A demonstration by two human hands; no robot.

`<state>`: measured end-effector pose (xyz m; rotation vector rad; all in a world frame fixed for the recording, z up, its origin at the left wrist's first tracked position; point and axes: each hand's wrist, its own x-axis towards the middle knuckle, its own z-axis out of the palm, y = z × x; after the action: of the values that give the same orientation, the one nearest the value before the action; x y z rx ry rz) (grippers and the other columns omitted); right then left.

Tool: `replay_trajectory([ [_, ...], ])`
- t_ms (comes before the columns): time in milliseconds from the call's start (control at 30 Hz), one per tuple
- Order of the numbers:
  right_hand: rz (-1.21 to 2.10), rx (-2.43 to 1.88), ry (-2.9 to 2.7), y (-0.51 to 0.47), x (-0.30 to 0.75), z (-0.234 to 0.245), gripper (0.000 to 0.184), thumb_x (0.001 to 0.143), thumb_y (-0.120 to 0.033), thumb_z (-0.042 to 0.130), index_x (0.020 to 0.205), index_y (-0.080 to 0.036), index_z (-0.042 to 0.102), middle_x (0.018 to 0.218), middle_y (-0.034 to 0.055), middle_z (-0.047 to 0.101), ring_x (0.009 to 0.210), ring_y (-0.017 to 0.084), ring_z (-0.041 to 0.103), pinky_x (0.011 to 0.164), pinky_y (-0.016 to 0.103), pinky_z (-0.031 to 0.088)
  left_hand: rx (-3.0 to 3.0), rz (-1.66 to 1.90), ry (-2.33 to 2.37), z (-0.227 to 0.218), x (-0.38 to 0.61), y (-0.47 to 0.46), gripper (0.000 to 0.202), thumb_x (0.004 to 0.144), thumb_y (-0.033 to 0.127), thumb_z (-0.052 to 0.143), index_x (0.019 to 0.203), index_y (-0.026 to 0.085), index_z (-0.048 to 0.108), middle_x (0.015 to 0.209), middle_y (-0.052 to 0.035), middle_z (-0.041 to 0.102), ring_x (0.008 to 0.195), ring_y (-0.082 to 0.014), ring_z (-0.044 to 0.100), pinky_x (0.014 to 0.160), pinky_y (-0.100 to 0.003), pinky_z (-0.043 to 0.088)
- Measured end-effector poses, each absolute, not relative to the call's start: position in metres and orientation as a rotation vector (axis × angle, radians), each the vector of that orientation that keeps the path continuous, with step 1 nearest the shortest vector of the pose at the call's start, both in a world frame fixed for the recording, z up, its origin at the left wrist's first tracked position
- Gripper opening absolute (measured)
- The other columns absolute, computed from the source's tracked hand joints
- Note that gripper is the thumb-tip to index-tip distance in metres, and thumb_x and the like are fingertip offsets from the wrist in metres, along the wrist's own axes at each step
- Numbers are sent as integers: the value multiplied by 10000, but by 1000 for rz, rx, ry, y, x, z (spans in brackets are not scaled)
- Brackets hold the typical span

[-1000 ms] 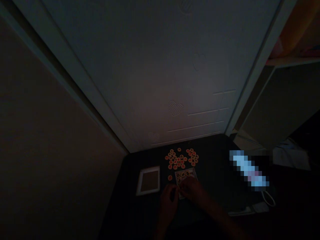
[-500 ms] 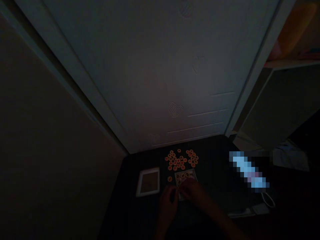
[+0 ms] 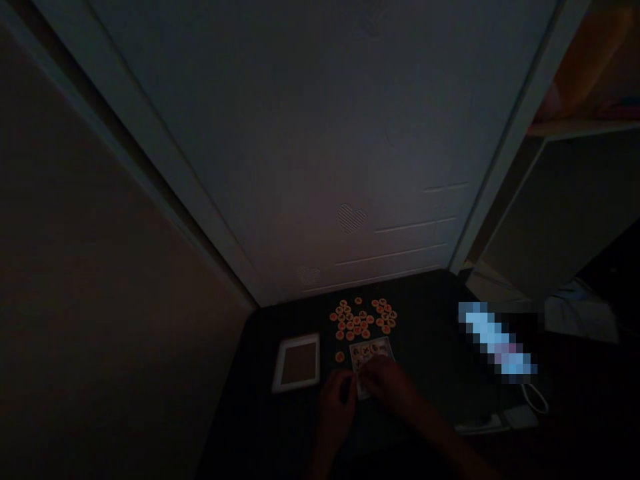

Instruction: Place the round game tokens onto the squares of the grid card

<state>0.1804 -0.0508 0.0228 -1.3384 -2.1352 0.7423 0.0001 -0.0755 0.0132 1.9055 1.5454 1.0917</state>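
My left hand (image 3: 339,399) is at the left edge of a white-rimmed tray (image 3: 391,347), with thumb and fingers curled together. My right hand (image 3: 387,381) reaches over the tray from the right, its fingertips closed and nearly meeting the left hand's. Whatever lies between the fingertips is too dark and small to make out. Inside the tray are several round discs (image 3: 366,349) with dark marks; my right hand covers the rest. Beyond it lie many tan discs (image 3: 357,321) with red or dark marks, like Chinese chess pieces. One disc (image 3: 340,357) sits alone just left of the tray.
A white-rimmed frame or lid (image 3: 276,365) with a brown inside lies left on the dark table (image 3: 430,313). A pale panel (image 3: 300,147) with heart patterns rises behind. At the right are a bright blurred-out object (image 3: 497,340), a white cord (image 3: 537,400) and shelving (image 3: 555,207).
Both hands stay almost in place over the tray, with the right fingers shifted very slightly. The loose discs and the frame have not moved.
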Motion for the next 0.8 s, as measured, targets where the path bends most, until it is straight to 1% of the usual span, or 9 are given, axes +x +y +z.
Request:
replay_trajectory([
  [133,720,-1354,-2150,-50,179,27,168,941,-204,570,1020,-224,717,1023,61,718,1012,207,652,927,316,480,1901,1084,1551,13,0,-75,214,960,353,520,916,234,692,879,-41,711,782,-174,678,726,-267,540],
  [300,703,-1355,-2127,-51,177,27,133,916,-206,609,1000,-219,711,1013,53,719,986,203,664,902,307,496,1903,1076,1558,13,0,-75,204,955,347,530,919,232,694,882,-40,712,788,-175,677,734,-270,539],
  [433,609,-1280,-2043,-51,179,22,161,945,-197,555,1000,-227,703,1016,56,727,995,209,665,908,324,513,1892,1070,1558,12,0,-75,211,958,336,514,920,227,691,893,-43,710,807,-178,679,750,-276,539],
  [533,509,-1251,-1887,-48,190,20,209,982,-237,497,1048,-234,695,1056,73,731,1011,216,673,911,338,530,1869,1061,1573,12,1,-76,210,958,340,516,930,231,693,896,-41,713,805,-179,679,751,-276,537],
  [633,423,-1317,-1760,-43,213,17,218,982,-293,500,1044,-238,701,1024,75,738,967,227,688,864,353,553,1852,1063,1582,13,1,-76,208,952,356,531,924,234,697,890,-39,715,793,-180,678,732,-269,532],
  [800,353,-1486,-1627,-43,260,3,261,972,-388,517,1024,-219,710,1008,92,743,928,248,698,838,388,561,1848,1032,1582,16,1,-76,233,958,388,532,912,232,698,865,-37,711,769,-178,666,723,-264,519],
])
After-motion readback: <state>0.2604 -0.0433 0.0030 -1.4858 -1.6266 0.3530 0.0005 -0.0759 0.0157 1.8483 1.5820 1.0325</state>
